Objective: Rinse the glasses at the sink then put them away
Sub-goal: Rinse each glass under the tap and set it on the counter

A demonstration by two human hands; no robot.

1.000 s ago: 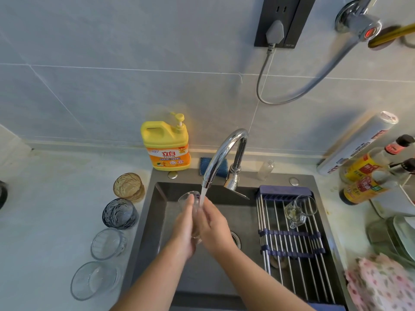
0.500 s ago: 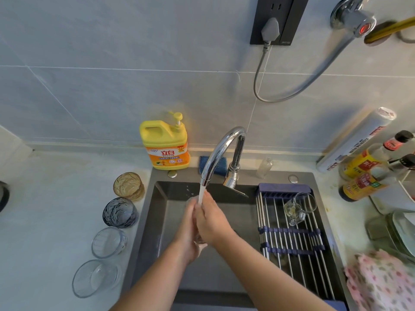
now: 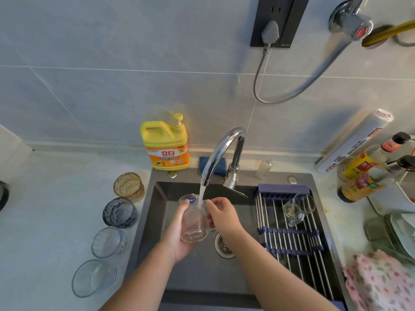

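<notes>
A clear glass is tilted under the running tap, its mouth toward the water stream. My left hand grips it from below and the left. My right hand pinches its rim on the right side. Both are over the dark sink. On the counter to the left stand an amber glass, a dark blue glass and two clear glasses. A clear glass mug lies on the roll-up drying rack across the sink's right side.
A yellow dish-soap bottle and a blue sponge sit behind the sink. Sauce bottles, a white roll, dishes and a pink floral cloth crowd the right counter. The drain lies below my right hand.
My hands have parted, so the glass now shows between them, tilted with its mouth under the stream. Before, both hands wrapped it closely.
</notes>
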